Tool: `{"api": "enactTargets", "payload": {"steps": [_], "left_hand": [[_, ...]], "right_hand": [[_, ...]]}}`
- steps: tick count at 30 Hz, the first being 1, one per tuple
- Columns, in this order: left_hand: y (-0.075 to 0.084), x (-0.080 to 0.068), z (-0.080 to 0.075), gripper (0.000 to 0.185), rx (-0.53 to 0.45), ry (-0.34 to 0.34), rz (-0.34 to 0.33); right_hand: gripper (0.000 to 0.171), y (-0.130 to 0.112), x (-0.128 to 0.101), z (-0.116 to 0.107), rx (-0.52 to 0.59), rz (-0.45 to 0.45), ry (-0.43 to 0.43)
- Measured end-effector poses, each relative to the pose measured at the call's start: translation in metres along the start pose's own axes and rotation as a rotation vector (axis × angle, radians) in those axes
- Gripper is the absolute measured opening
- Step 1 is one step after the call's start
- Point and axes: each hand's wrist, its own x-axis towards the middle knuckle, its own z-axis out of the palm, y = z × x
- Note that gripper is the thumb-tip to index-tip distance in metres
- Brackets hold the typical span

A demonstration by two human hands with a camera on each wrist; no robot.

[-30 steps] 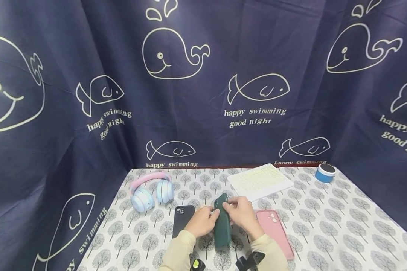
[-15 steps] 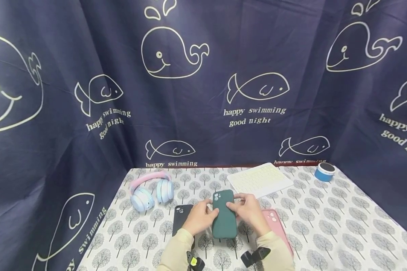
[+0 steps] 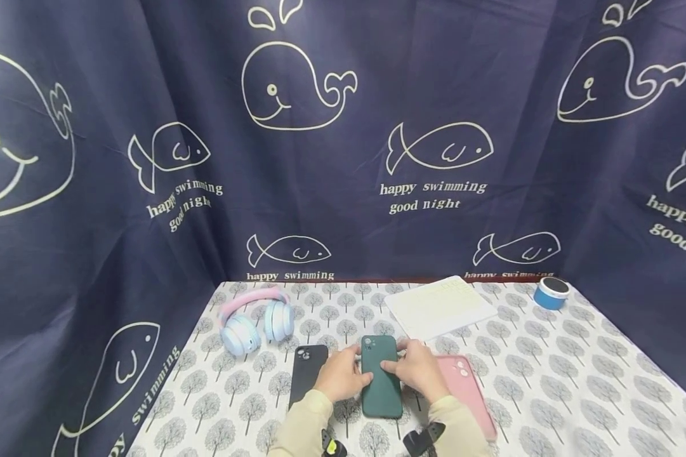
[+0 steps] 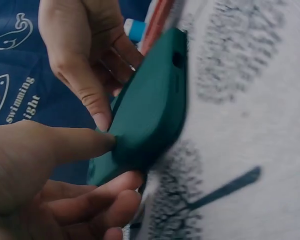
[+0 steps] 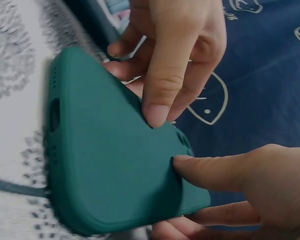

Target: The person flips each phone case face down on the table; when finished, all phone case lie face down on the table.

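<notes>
A dark green phone case [image 3: 381, 388] lies between the two hands in the head view, back side up, its camera cutouts at the far end. My left hand [image 3: 341, 376] grips the left long edge, thumb on the back and fingers under the side. From the opposite edge my right hand [image 3: 419, 370] holds it the same way. Both thumbs press near the camera end, as the right wrist view shows, where the port opening [image 5: 55, 115] faces the wrist. The case's underside is hidden. Beside the left hand is a black phone case [image 3: 307, 371]; by the right forearm, a pink phone case [image 3: 467, 393].
Pink and blue headphones [image 3: 257, 320] stand at the back left of the tree-print tablecloth [image 3: 228, 406]. A white keyboard [image 3: 440, 308] lies behind the hands, and a small blue speaker [image 3: 551, 293] sits at the back right corner. A dark curtain [image 3: 343, 209] surrounds the table.
The green phone case has turned from tilted on its side to back side up, then come down closer to the table. Both hands have kept their grip on it.
</notes>
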Motion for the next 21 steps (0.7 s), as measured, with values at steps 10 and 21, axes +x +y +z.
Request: {"api": "enactTargets", "payload": {"steps": [10,21], "left_hand": [[0.0007,0.0032,0.0032,0.04,0.116,-0.018,0.016],[-0.0032,0.0035,0.0084,0.041,0.13,-0.013,0.007]], "right_hand": [[0.041,-0.0017,0.002,0.0039,-0.139,-0.055,0.07],[0.048,0.0007,0.0003,0.0075,-0.158,-0.051,0.067]]}}
